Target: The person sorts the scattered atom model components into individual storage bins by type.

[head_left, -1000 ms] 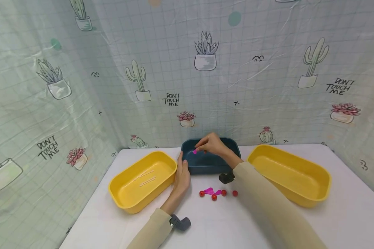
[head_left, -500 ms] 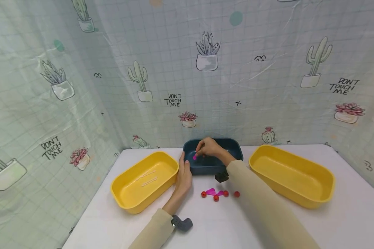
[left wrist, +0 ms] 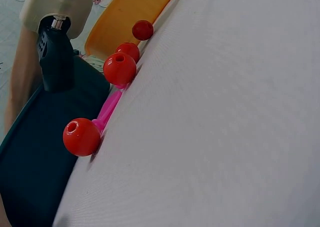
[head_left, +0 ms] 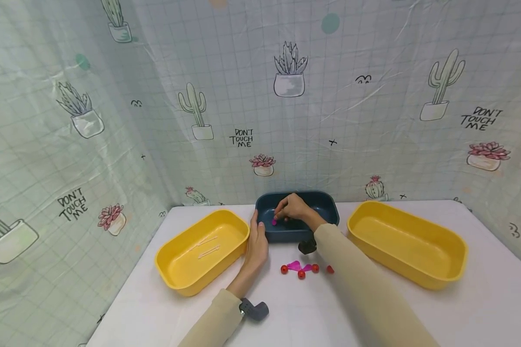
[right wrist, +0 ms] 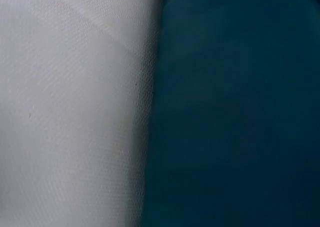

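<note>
My right hand [head_left: 294,208] reaches into the dark blue bin [head_left: 288,236] in the head view. Its fingertips pinch a small bright pink piece [head_left: 274,222] low over the bin's floor; most of that piece is hidden. Fingers extended, my left hand [head_left: 257,243] rests along the bin's left side. In front of the bin lie several red beads with holes, such as the nearest bead [head_left: 301,274], and flat pink pieces with narrow necks, one pink piece [head_left: 294,265] among them. The left wrist view shows a glossy red bead [left wrist: 81,137] beside a pink piece [left wrist: 107,109].
A yellow bin [head_left: 178,274] with several thin pale sticks [head_left: 209,252] stands on the left. Another yellow bin [head_left: 405,246] stands on the right. A patterned curtain [head_left: 226,86] hangs behind the white table [head_left: 282,318]. The bin's dark wall [right wrist: 235,107] fills half the right wrist view.
My right hand has lowered slightly into the blue bin, bringing the pink piece nearer its floor. The left hand stays against the bin's side. The head view has shifted a little.
</note>
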